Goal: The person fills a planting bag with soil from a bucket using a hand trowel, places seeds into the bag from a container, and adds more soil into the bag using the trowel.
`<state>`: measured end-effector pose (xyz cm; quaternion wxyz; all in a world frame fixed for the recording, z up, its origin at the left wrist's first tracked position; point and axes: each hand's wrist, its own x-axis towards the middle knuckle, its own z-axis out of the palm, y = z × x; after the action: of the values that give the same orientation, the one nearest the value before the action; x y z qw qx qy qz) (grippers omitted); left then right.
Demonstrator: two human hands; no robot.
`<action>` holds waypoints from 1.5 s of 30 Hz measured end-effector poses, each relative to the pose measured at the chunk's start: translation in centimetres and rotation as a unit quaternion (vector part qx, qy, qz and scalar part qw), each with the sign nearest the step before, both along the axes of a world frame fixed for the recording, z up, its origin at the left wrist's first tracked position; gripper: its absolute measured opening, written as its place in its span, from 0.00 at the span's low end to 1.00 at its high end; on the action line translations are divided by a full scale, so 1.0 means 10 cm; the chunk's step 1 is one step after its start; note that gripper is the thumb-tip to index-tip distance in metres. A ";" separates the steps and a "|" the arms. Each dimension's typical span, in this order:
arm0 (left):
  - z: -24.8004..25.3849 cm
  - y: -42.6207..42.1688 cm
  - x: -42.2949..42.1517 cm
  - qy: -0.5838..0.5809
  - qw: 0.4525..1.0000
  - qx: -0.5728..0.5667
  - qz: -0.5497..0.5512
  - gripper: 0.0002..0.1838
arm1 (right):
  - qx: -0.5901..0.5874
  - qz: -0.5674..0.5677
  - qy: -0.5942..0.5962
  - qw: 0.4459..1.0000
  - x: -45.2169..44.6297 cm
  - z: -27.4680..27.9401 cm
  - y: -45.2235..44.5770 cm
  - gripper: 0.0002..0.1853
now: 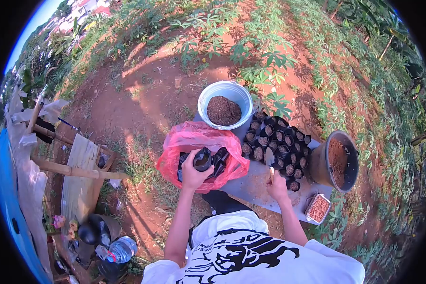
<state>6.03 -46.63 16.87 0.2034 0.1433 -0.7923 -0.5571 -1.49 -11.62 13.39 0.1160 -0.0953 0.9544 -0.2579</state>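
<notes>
Holds open-mouthed black pouch (203, 164) in left hand (194, 172), at pink bag (168, 154) on near side of bucket (244, 101); grips trowel (271, 172) in right hand (276, 185), to bucket's near right, farther off, with blade (269, 156) pointing away

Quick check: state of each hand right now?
Left hand: closed, holding a small black bag.
Right hand: closed, holding a small trowel.

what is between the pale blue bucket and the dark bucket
A cluster of soil-filled black bags sits between the pale blue bucket and the dark bucket, as the head view shows.
</notes>
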 end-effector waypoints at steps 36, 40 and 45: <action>-1.08 -1.33 -3.25 0.094 0.957 -0.157 -0.226 0.32 | 0.173 -0.040 0.055 0.983 -2.52 -0.97 -2.74 0.11; -1.12 -1.32 -3.28 0.059 0.962 -0.156 -0.217 0.32 | 0.153 0.016 -0.008 0.988 -2.56 -0.93 -2.71 0.16; -1.14 -1.36 -3.28 0.061 0.967 -0.127 -0.212 0.34 | 0.173 0.026 -0.112 0.978 -2.43 -0.61 -2.91 0.16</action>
<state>-26.80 -60.19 5.50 0.1451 -0.0897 -0.8551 -0.4897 -25.75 -40.71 7.32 0.2439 -0.0691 0.9627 -0.0948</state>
